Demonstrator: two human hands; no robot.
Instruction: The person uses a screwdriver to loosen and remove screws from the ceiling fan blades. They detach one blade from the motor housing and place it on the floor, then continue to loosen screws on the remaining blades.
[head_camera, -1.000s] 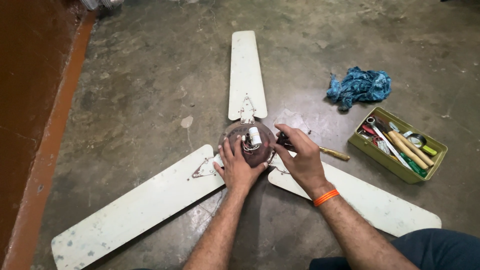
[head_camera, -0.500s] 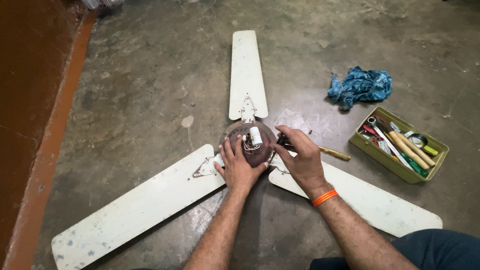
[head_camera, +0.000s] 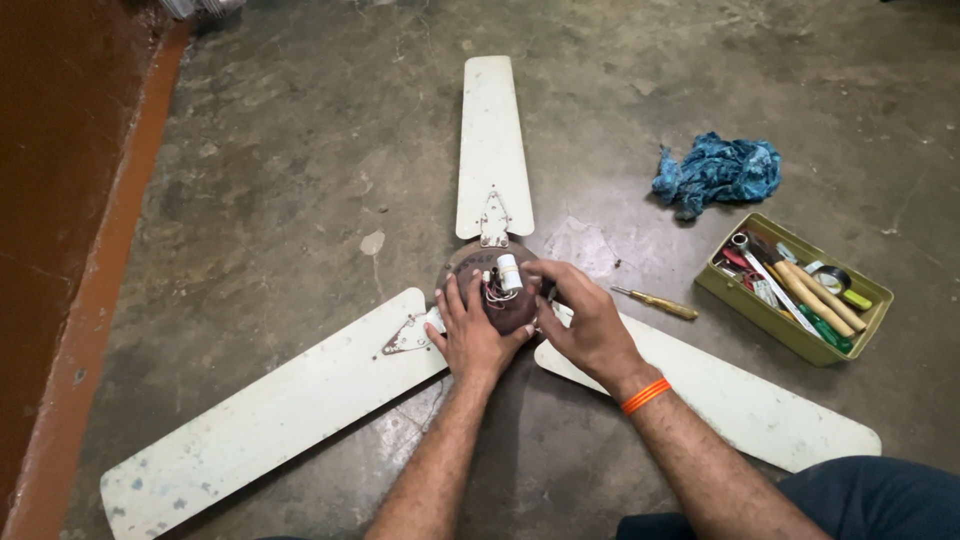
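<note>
A white three-bladed ceiling fan (head_camera: 492, 140) lies on the concrete floor, its brown motor hub (head_camera: 470, 262) facing up. On the hub sit a small white cylindrical capacitor (head_camera: 509, 272) and red and white wires (head_camera: 492, 292). My left hand (head_camera: 470, 335) lies over the near side of the hub with fingers spread, pressing on it. My right hand (head_camera: 585, 325) curls around the hub's right edge, its fingertips beside the capacitor. An orange band is on my right wrist.
A yellow-handled screwdriver (head_camera: 655, 303) lies on the floor right of the hub. Further right are an olive tool tray (head_camera: 760, 312) with several hand tools and a crumpled blue rag (head_camera: 718, 172). A brown wall base (head_camera: 90, 300) runs along the left.
Both hands stay on the hub. My right fingertips have shifted slightly toward the white capacitor. Nothing else has moved.
</note>
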